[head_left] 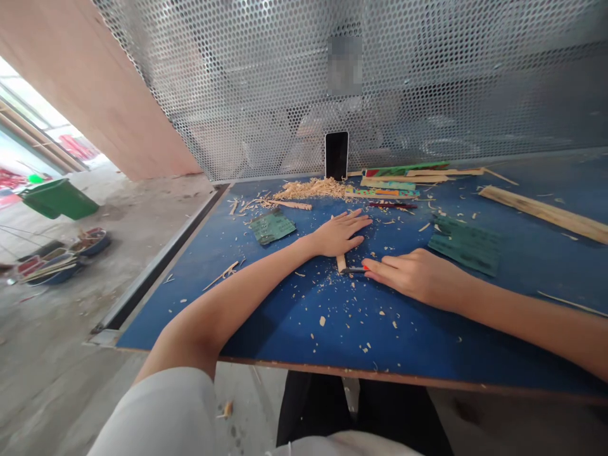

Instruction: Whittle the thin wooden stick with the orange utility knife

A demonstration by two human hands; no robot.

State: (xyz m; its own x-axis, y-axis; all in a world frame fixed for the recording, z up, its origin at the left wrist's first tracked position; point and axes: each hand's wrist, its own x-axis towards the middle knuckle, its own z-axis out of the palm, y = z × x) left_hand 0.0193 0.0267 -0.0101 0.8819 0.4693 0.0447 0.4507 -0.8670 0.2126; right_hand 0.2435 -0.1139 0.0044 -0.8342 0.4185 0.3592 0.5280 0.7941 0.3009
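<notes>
My left hand [339, 234] lies flat over a small strip of pale wood [341, 263], fingers stretched out; the hand hides most of the strip. Closed in my right hand [413, 275] is a slim cutting tool with a red handle, probably a knife. Its dark blade [354, 270] meets the near end of the wood strip. Wood chips [322, 321] are scattered around both hands. A worn green sandpaper sheet [273, 226] lies left of my left hand, and another sandpaper sheet [465, 246] lies beyond my right wrist.
On the blue table [285, 316], a heap of shavings [311, 188] lies before an upright phone [337, 156]. Painted wooden strips [382, 192] and a long plank [546, 212] are farther right. Perforated metal mesh [266, 82] rises behind. A green bin [61, 199] stands on the floor at left.
</notes>
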